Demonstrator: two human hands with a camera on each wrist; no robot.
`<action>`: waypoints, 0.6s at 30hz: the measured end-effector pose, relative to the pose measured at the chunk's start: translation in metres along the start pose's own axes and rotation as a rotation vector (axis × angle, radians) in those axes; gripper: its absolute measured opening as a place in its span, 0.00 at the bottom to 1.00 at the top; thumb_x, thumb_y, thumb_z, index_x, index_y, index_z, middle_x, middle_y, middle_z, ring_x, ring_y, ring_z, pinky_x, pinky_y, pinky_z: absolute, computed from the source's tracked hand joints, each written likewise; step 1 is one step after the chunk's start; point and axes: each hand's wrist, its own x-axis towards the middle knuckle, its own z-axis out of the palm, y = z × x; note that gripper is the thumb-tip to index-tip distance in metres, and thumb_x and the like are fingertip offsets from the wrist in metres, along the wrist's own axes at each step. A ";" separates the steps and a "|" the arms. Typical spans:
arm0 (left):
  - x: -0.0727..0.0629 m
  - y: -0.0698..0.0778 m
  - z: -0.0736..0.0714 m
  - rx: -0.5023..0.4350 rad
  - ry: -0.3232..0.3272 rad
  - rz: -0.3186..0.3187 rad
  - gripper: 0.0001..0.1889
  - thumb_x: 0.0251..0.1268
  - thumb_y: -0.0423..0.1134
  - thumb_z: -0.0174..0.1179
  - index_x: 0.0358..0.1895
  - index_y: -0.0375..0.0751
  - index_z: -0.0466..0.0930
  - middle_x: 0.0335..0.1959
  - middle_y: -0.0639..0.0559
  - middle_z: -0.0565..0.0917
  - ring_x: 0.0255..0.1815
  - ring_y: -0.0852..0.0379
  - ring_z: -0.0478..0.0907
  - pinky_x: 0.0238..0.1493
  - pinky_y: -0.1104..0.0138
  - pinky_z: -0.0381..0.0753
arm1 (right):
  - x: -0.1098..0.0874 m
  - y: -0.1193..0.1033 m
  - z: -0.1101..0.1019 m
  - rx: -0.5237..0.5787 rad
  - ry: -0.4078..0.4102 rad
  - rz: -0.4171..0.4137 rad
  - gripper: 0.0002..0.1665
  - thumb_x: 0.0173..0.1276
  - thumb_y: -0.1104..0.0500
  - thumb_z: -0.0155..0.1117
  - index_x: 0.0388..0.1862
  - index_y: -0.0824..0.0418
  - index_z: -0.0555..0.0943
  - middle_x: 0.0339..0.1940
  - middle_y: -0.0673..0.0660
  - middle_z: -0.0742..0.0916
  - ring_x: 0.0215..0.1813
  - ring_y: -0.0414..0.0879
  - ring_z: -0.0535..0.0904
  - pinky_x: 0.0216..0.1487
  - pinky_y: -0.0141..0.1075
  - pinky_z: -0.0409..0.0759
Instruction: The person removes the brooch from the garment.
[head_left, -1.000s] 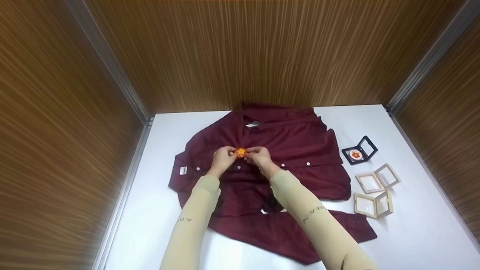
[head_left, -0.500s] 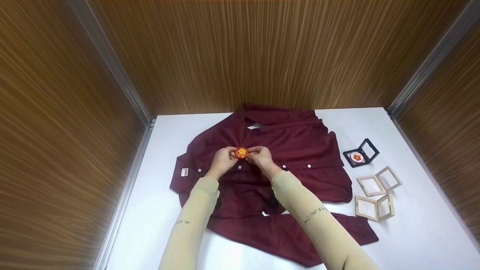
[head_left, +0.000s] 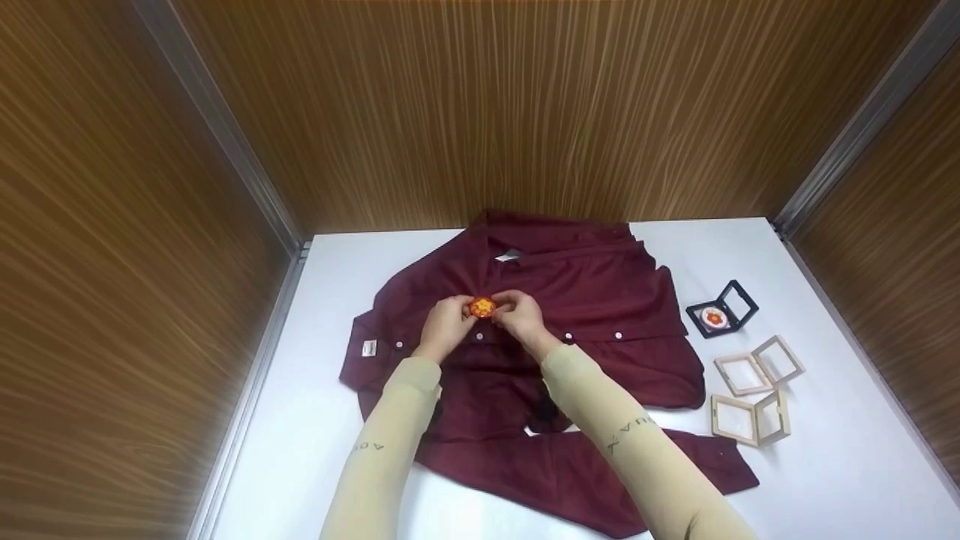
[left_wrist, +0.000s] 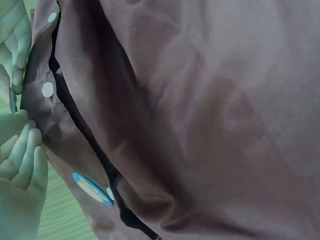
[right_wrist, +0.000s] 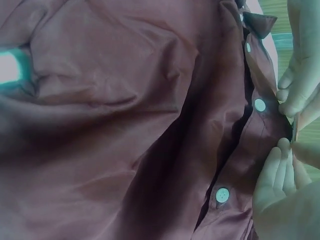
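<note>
Both hands hold a round orange badge with a yellow flower pattern (head_left: 482,307) above a maroon button-up shirt (head_left: 592,292). On the badge's left edge, the left hand (head_left: 446,328) pinches with thumb and finger. The right hand (head_left: 520,316) pinches the opposite edge, its index finger bent over the top. From the right wrist view, the badge's thin edge (right_wrist: 295,125) shows between the fingertips, its face hidden. In the left wrist view, a flat round piece with a blue rim (left_wrist: 92,189) lies on the shirt beside a white button.
At the right stand a black hinged case (head_left: 721,309) with a white disc and orange flower inside, and two pale wooden hinged frames (head_left: 759,365), all unfolded. Wood-grain panels (head_left: 480,112) wall in the white table (head_left: 262,465) at the back and sides.
The badge stays between both hands and tips slightly. The right fingers have shifted a little on its edge. The whole scene sits slightly lower in the head view.
</note>
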 end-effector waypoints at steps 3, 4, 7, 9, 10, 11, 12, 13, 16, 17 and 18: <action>-0.001 -0.001 -0.001 0.007 0.002 0.001 0.13 0.72 0.33 0.68 0.54 0.31 0.88 0.42 0.40 0.92 0.43 0.45 0.90 0.49 0.53 0.89 | 0.000 -0.001 0.000 -0.131 -0.015 -0.050 0.17 0.62 0.75 0.66 0.51 0.73 0.88 0.35 0.65 0.91 0.28 0.35 0.77 0.31 0.23 0.74; -0.001 -0.001 -0.001 0.007 0.003 0.002 0.12 0.73 0.34 0.68 0.54 0.31 0.89 0.42 0.40 0.93 0.44 0.45 0.90 0.50 0.53 0.89 | 0.000 -0.001 -0.001 -0.173 -0.019 -0.064 0.16 0.63 0.74 0.67 0.50 0.72 0.88 0.36 0.65 0.92 0.29 0.36 0.77 0.32 0.22 0.73; 0.001 -0.002 -0.002 0.010 0.002 -0.003 0.11 0.74 0.36 0.67 0.52 0.32 0.89 0.43 0.41 0.93 0.45 0.45 0.90 0.51 0.52 0.88 | 0.000 -0.004 -0.003 -0.252 -0.023 -0.097 0.12 0.66 0.71 0.70 0.48 0.70 0.89 0.40 0.66 0.93 0.33 0.39 0.81 0.34 0.23 0.73; 0.002 -0.002 -0.003 0.011 0.001 -0.005 0.11 0.75 0.38 0.66 0.51 0.34 0.90 0.43 0.42 0.93 0.44 0.46 0.90 0.50 0.53 0.88 | 0.000 -0.004 -0.003 -0.276 -0.016 -0.107 0.10 0.68 0.69 0.71 0.47 0.69 0.90 0.42 0.66 0.93 0.36 0.44 0.84 0.36 0.25 0.75; 0.002 -0.002 -0.003 0.012 0.002 -0.006 0.11 0.76 0.38 0.66 0.50 0.34 0.90 0.43 0.42 0.93 0.44 0.46 0.90 0.50 0.53 0.88 | 0.000 -0.005 -0.003 -0.286 -0.009 -0.115 0.09 0.69 0.67 0.72 0.47 0.68 0.90 0.42 0.65 0.93 0.38 0.47 0.85 0.38 0.26 0.76; 0.002 -0.003 -0.003 0.014 0.005 -0.007 0.11 0.76 0.39 0.66 0.49 0.35 0.91 0.42 0.43 0.93 0.44 0.47 0.90 0.50 0.53 0.88 | 0.000 -0.005 -0.003 -0.295 -0.002 -0.123 0.09 0.70 0.66 0.72 0.47 0.68 0.91 0.43 0.65 0.93 0.40 0.49 0.86 0.39 0.28 0.77; 0.003 -0.003 -0.003 0.013 0.008 -0.009 0.11 0.76 0.40 0.65 0.48 0.35 0.91 0.42 0.43 0.93 0.44 0.47 0.90 0.50 0.53 0.88 | 0.001 -0.004 -0.003 -0.304 0.006 -0.130 0.09 0.70 0.66 0.72 0.46 0.67 0.91 0.43 0.64 0.93 0.42 0.51 0.87 0.42 0.30 0.79; 0.003 -0.004 -0.003 0.018 0.013 -0.009 0.11 0.77 0.41 0.65 0.48 0.36 0.91 0.42 0.44 0.93 0.44 0.47 0.90 0.50 0.53 0.88 | 0.001 -0.004 -0.002 -0.316 0.016 -0.139 0.08 0.71 0.65 0.72 0.46 0.67 0.91 0.43 0.64 0.94 0.44 0.53 0.88 0.44 0.33 0.81; 0.004 -0.004 -0.003 0.046 0.030 -0.009 0.12 0.77 0.43 0.65 0.46 0.37 0.92 0.43 0.44 0.93 0.45 0.46 0.90 0.52 0.53 0.87 | 0.002 -0.002 -0.001 -0.365 0.050 -0.173 0.08 0.71 0.63 0.73 0.45 0.66 0.92 0.45 0.62 0.94 0.49 0.56 0.89 0.53 0.41 0.84; 0.004 -0.004 -0.002 0.058 0.039 -0.007 0.12 0.77 0.43 0.65 0.46 0.37 0.92 0.43 0.44 0.92 0.45 0.46 0.89 0.52 0.53 0.87 | 0.002 -0.002 -0.001 -0.379 0.060 -0.181 0.08 0.71 0.63 0.73 0.45 0.66 0.92 0.45 0.62 0.94 0.50 0.56 0.89 0.56 0.44 0.85; 0.004 -0.004 -0.002 0.067 0.047 -0.008 0.13 0.77 0.44 0.66 0.46 0.37 0.92 0.43 0.43 0.92 0.46 0.45 0.89 0.53 0.53 0.87 | 0.002 -0.001 -0.001 -0.390 0.068 -0.189 0.09 0.71 0.62 0.73 0.45 0.66 0.92 0.45 0.62 0.94 0.52 0.57 0.89 0.58 0.46 0.84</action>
